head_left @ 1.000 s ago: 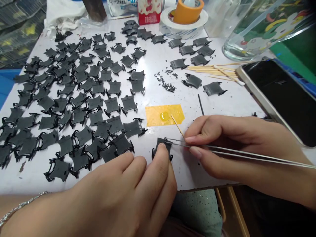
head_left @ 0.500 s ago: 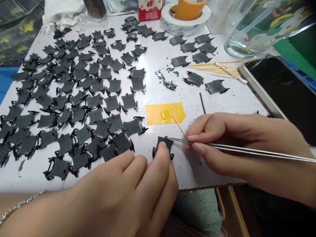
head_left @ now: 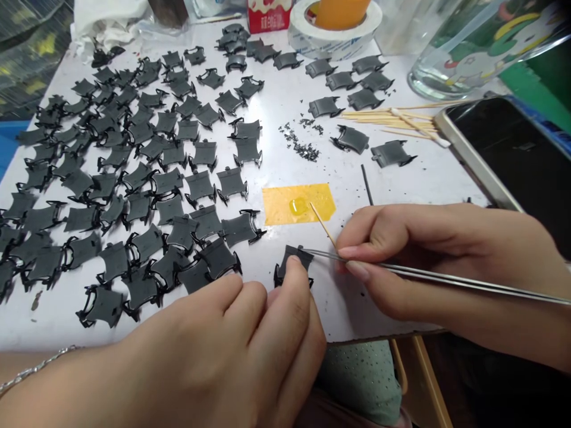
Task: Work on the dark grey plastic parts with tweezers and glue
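Observation:
My left hand point(head_left: 241, 356) rests at the front edge of the table, its index fingertip pressing down a small black plastic part point(head_left: 285, 263) with curved sides and clip-like ends. Pinched between thumb and fingers of my right hand point(head_left: 428, 244) are thin metal tweezers point(head_left: 455, 279), whose tips touch the small tab on that part's far edge. The same hand also keeps a wooden toothpick point(head_left: 323, 222), pointing at a yellow tape piece point(head_left: 279, 205) that carries a clear, shiny drop point(head_left: 298, 206). Whether the tweezers grip anything is too small to tell.
Many similar black parts point(head_left: 111, 187) cover the left side; several more point(head_left: 392, 153) lie at the right rear. Tiny black bits point(head_left: 303, 147) sit mid-table. Wooden sticks point(head_left: 379, 117), a phone point(head_left: 513, 154), a glass point(head_left: 446, 65) and tape rolls point(head_left: 357, 38) stand or lie beyond.
The view has shifted slightly. The outer end of the tweezers sits a little lower, while their tips remain at the tab. My left fingertip still presses the part.

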`<state>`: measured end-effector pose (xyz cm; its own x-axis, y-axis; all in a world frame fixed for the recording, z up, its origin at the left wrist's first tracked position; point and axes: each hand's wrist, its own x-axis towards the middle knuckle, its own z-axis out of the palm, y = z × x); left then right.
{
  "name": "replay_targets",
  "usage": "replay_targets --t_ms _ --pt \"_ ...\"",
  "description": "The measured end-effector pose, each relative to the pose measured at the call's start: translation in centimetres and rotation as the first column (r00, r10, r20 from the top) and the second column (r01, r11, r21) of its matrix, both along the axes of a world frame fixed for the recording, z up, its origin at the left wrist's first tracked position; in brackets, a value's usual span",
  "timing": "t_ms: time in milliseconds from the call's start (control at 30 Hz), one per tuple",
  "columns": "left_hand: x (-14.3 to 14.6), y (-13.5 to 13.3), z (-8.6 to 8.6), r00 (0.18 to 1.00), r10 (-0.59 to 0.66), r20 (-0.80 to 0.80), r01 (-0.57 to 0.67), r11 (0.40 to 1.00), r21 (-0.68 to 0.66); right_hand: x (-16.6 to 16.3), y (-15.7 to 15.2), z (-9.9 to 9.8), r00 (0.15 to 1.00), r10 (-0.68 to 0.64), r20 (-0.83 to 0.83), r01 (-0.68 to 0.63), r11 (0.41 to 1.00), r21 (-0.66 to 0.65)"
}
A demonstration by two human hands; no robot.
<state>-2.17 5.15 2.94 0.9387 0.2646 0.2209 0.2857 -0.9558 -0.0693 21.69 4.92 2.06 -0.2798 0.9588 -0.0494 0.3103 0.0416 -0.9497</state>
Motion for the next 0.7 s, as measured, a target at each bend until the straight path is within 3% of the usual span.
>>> replay_targets --t_ms 167,433,700 --pt "-0.19 -0.01 -0.23 1.0 -0.026 0.015 0.025 0.999 0.048 0.01 -0.11 0.13 1.0 -0.029 0.006 0.03 0.999 -0.027" --pt "-0.03 0.1 -0.51 0.994 -0.003 0.11 -0.01 0.993 0.117 0.36 0.28 0.01 0.998 0.052 -0.019 -0.053 0.997 -0.062" --pt "0.23 -0.24 -0.37 1.0 -0.005 0.028 -0.001 0.976 0.218 -0.37 -0.09 -0.28 1.0 0.007 -0.006 -0.007 0.996 0.084"
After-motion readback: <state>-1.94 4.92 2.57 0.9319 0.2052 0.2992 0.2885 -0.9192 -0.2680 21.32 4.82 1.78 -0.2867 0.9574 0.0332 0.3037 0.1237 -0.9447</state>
